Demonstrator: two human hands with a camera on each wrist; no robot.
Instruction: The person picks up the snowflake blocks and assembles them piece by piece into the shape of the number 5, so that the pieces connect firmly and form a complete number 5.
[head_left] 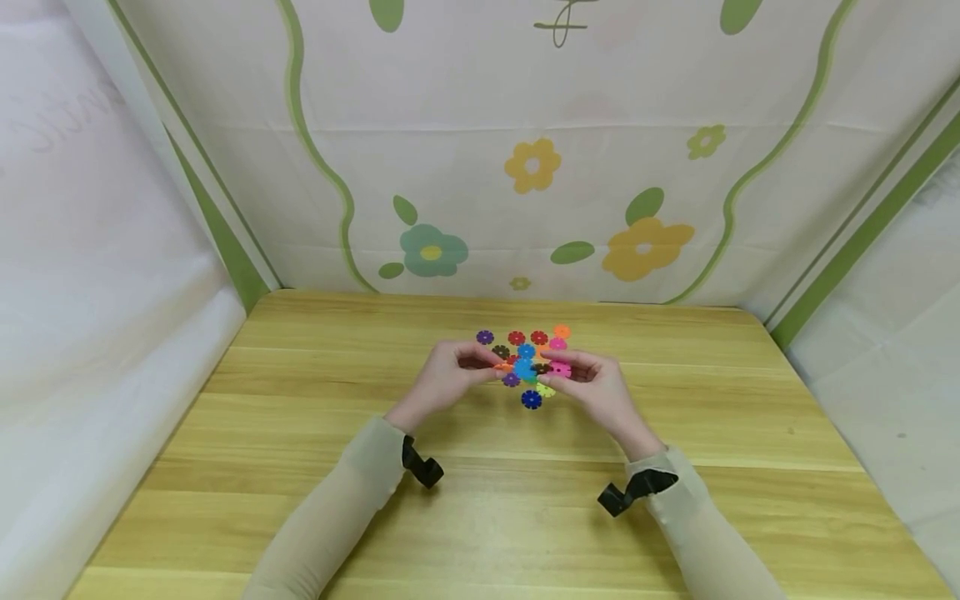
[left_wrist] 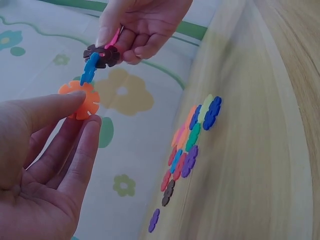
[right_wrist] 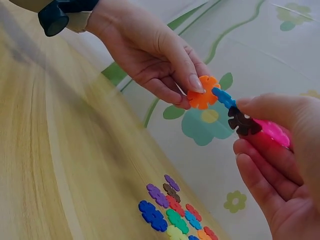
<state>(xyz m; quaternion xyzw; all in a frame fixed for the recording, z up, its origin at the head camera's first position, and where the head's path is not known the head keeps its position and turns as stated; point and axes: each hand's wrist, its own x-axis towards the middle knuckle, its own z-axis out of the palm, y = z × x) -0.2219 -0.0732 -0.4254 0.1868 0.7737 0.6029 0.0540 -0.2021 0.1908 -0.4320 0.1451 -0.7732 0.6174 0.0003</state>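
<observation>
With my left hand (head_left: 442, 373) I pinch an orange disc (right_wrist: 205, 95) between thumb and fingers, and with my right hand (head_left: 600, 387) I grip a brown disc (right_wrist: 243, 125) the same way, the other fingers curled loosely below. Between them a blue disc (right_wrist: 224, 97) bridges the two, set edgewise at an angle to the orange one, and a pink disc (right_wrist: 274, 131) sits at the brown one's far side, by my right fingers. This little row is up in the air, clear of the worktop (head_left: 517, 508). I judge that I am at the joining step, slot meeting slot where orange and blue touch; I can't tell whether that joint is fully seated. The next move seems to call for holding both ends firmly, lining the notches up and pressing evenly, without twisting the brown joint loose. More discs, among them a green disc (left_wrist: 192, 137) and a dark blue disc (left_wrist: 212, 113), lie flat below.
</observation>
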